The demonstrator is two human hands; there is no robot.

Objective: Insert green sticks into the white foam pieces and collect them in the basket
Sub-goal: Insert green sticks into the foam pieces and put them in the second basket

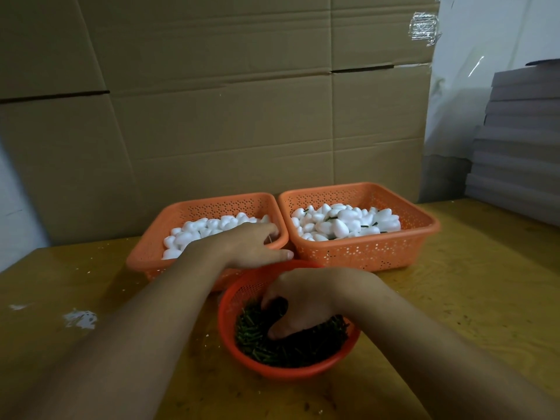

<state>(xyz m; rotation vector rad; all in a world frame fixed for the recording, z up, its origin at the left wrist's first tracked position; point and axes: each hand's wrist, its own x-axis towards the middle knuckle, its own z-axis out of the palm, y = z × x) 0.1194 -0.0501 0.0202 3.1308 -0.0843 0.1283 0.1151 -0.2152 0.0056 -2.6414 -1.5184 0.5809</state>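
- Green sticks (291,350) lie heaped in the round red basket (239,298), nearest the person on the surface (454,298).
- Right hand (300,301) is down among them, fingers curled into the heap; whether it already pinches a stick I cannot tell, as the fingertips are buried.
- Better, I think, to draw out one stick by its end than to scoop a clump, so it comes ready to push.
- Left hand (251,242) reaches flat over the near corner of the left orange basket (145,259), fingers fairly straight above the plain white foam pieces (188,234); nothing shows held in it.
- Right orange basket (418,234), just beside, holds foam pieces with green ends showing (342,222), so finished ones likely belong there.
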